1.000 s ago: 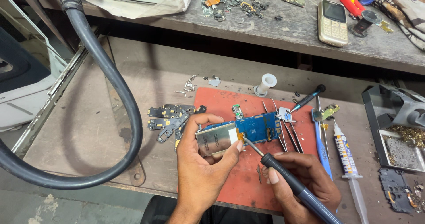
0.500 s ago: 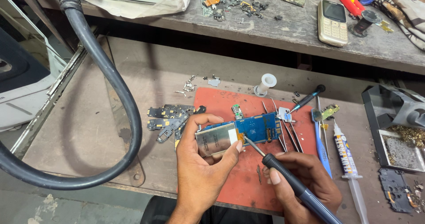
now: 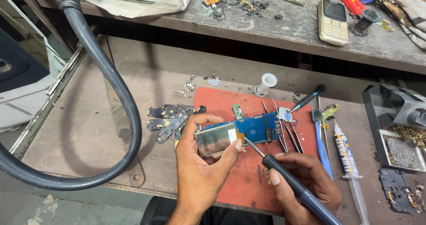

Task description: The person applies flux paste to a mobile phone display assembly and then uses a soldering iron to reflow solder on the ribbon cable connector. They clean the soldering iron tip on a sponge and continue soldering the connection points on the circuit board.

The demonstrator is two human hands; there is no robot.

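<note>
A: Which hand carries the work piece?

B: The left hand grips the blue circuit board with its silver metal shield between thumb and fingers, raised just above the red mat, apparently so the board's middle faces the viewer

A: And the other hand?

B: The right hand is closed around the dark handle of a soldering iron, held like a pen; the thin tip meets the board at the edge of the shield, beside the left thumb. The low grip likely steadies the tip

A: What surrounds the work?

B: Tweezers and a small screwdriver lie on the mat just right of the board, a flux syringe further right, loose black parts to the left, and a white spool behind. A thick black hose loops across the bench; a beige keypad phone rests on the upper shelf, well apart from the hands
</note>
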